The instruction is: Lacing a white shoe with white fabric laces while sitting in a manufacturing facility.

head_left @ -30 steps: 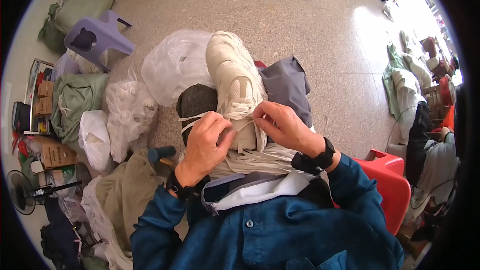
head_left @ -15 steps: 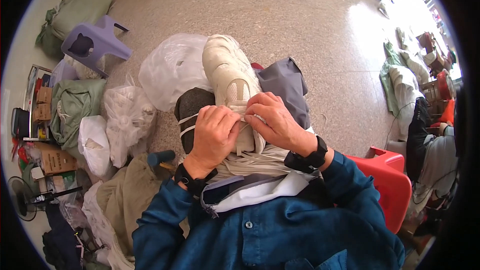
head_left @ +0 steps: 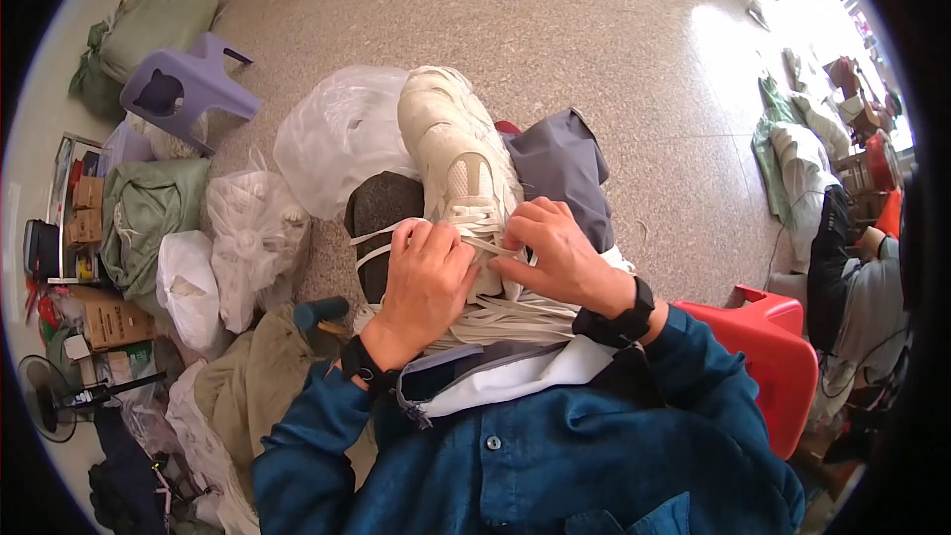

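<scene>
A cream sneaker [head_left: 463,154] lies in front of me with its toe away, in line with more cream shoes beyond it. My left hand [head_left: 426,272] is curled over the left side of its tongue and eyelets, pinching a flat white shoelace [head_left: 483,244]. At the right eyelets, my right hand [head_left: 557,253] is closed on the lace too, thumb against forefinger. The lace stretches between both hands across the tongue; its exact path under the fingers is hidden. A bundle of loose cream laces [head_left: 515,317] lies across my lap, below the shoe.
A dark grey rounded pad [head_left: 381,223] and grey cloth [head_left: 563,173] flank the shoe. Beyond lies a translucent plastic bag [head_left: 337,139]. A red stool [head_left: 768,357] stands at right, a purple stool [head_left: 193,89] at far left, and white bags [head_left: 253,238] at left.
My hands have moved apart, the left slightly left and down, the right slightly right and down. More of the eyelets and the lace between them shows now.
</scene>
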Action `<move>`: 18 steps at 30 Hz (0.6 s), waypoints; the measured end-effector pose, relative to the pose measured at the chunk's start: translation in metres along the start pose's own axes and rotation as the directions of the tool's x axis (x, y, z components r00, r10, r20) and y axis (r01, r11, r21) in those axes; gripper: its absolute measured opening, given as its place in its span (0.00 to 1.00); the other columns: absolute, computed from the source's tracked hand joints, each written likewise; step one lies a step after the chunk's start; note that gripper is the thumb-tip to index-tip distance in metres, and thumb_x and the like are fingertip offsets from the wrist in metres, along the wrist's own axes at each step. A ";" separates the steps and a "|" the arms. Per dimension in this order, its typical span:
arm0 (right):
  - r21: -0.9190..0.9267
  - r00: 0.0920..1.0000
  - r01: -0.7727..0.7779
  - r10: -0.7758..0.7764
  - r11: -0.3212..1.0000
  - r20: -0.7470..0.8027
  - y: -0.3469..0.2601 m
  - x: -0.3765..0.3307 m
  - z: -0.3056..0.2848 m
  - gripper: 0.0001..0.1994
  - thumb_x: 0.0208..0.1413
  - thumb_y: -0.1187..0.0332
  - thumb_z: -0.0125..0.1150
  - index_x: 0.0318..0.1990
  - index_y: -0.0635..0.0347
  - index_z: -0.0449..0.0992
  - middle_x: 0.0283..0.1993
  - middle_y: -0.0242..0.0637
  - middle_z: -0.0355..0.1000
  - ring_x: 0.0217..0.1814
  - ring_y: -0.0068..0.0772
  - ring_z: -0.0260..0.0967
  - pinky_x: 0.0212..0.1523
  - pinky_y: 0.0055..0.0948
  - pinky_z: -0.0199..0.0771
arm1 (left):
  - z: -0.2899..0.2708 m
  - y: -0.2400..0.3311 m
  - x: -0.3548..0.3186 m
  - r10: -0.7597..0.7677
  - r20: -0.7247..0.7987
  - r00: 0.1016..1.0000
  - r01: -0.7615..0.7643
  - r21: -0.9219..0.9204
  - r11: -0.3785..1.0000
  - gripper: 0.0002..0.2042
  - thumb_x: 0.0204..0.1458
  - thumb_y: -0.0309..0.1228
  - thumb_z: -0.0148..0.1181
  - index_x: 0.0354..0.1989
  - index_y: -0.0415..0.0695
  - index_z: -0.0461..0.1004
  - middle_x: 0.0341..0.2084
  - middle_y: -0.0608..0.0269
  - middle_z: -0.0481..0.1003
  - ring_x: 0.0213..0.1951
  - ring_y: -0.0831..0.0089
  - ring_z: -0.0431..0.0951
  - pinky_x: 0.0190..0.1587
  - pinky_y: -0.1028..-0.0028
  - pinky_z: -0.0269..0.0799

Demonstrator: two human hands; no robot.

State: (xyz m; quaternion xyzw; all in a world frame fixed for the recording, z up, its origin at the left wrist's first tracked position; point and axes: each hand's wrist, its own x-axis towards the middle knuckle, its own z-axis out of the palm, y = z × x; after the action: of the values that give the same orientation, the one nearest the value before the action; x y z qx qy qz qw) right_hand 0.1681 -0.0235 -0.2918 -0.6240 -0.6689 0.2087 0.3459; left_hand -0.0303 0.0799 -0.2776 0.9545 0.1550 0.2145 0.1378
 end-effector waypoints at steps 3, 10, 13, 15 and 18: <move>-0.068 0.999 -0.004 0.002 0.998 -0.039 -0.007 0.004 0.006 0.10 0.48 0.67 0.68 0.29 0.59 0.72 0.34 0.37 0.69 0.42 0.44 0.66 0.49 0.41 0.63 | -0.003 -0.001 0.005 -0.023 0.016 1.000 0.023 0.006 1.000 0.10 0.42 0.26 0.70 0.31 0.44 0.74 0.33 0.61 0.70 0.40 0.58 0.72 0.51 0.60 0.63; -0.029 0.989 -0.009 0.005 1.000 -0.145 0.005 -0.002 0.006 0.06 0.43 0.71 0.62 0.27 0.59 0.71 0.37 0.39 0.69 0.44 0.46 0.64 0.50 0.41 0.62 | -0.080 -0.041 -0.056 -0.342 -0.079 0.936 0.348 0.080 0.934 0.09 0.43 0.22 0.67 0.29 0.43 0.71 0.35 0.58 0.72 0.41 0.57 0.73 0.49 0.60 0.65; -0.001 0.990 -0.016 0.016 1.000 -0.138 0.009 -0.004 0.007 0.07 0.44 0.71 0.62 0.31 0.60 0.72 0.41 0.41 0.69 0.47 0.47 0.64 0.51 0.41 0.62 | -0.104 -0.047 -0.103 -0.493 -0.017 0.870 0.493 0.040 0.869 0.08 0.43 0.22 0.67 0.27 0.42 0.71 0.31 0.57 0.72 0.39 0.56 0.74 0.48 0.61 0.66; 0.067 0.992 -0.013 0.021 0.998 -0.122 0.007 -0.002 0.011 0.09 0.45 0.70 0.62 0.34 0.60 0.72 0.41 0.42 0.69 0.48 0.48 0.64 0.52 0.41 0.62 | -0.112 -0.041 -0.123 -0.565 0.040 0.824 0.565 -0.008 0.825 0.09 0.43 0.22 0.67 0.25 0.42 0.70 0.30 0.58 0.72 0.38 0.56 0.74 0.48 0.61 0.66; 0.054 0.991 -0.037 0.043 0.998 -0.123 0.001 -0.001 0.009 0.10 0.46 0.70 0.62 0.37 0.59 0.72 0.41 0.43 0.69 0.48 0.49 0.65 0.52 0.41 0.62 | -0.118 -0.035 -0.142 -0.601 0.191 0.776 0.583 0.145 0.799 0.07 0.46 0.25 0.67 0.25 0.42 0.72 0.29 0.60 0.72 0.37 0.56 0.74 0.46 0.62 0.67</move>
State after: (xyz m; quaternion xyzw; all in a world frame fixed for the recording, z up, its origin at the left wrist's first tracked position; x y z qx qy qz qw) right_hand 0.1620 -0.0229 -0.2984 -0.6400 -0.6278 0.1937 0.3985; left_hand -0.2138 0.0849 -0.2382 0.8798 0.4387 0.0435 0.1777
